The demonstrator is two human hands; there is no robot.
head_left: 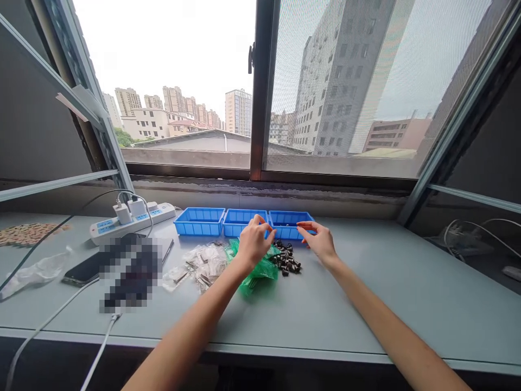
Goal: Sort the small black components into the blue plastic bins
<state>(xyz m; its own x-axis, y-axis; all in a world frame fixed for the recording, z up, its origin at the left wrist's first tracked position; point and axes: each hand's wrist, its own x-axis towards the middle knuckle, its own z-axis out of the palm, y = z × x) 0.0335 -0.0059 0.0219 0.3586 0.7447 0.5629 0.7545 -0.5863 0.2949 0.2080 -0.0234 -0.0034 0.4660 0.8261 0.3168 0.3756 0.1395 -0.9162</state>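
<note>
My left hand [255,239] is over the green plastic bags [260,274], its fingers curled toward the thumb; whether anything small is between them is hidden. My right hand [318,240] is at the front right corner of the right blue bin [287,233], thumb and fingertips close together, and what they hold, if anything, is too small to make out. Between my hands lies a pile of dark small parts [287,259]. Left of the green bags are clear packets with metal pieces [205,263]. The middle blue bin [234,230] is behind my left hand.
A left blue bin [199,228] completes the row below the window. Farther left are a white power strip [136,221], a dark phone [87,266], a blurred-out object [132,277], cables, crumpled clear plastic [40,271] and a heap of small tan pieces [30,234]. Metal frame posts flank the table.
</note>
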